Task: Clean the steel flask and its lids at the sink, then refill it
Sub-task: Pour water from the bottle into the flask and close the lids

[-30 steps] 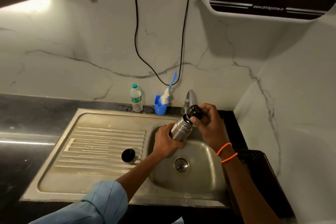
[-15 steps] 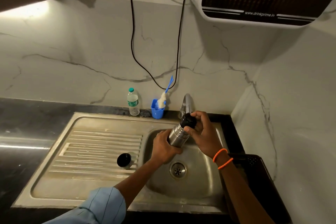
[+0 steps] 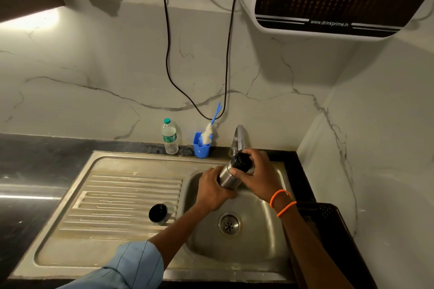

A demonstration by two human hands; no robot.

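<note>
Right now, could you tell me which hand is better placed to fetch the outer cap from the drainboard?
Left. The left hand grips the steel flask on the side nearer the outer cap, whereas the right hand grips the black stopper on the far side.

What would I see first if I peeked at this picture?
Two hands over the sink basin: the left hand grips a steel flask and the right hand holds its black lid. A second black lid sits on the ribbed drainboard, and a blue cup with a bottle brush stands behind.
</note>
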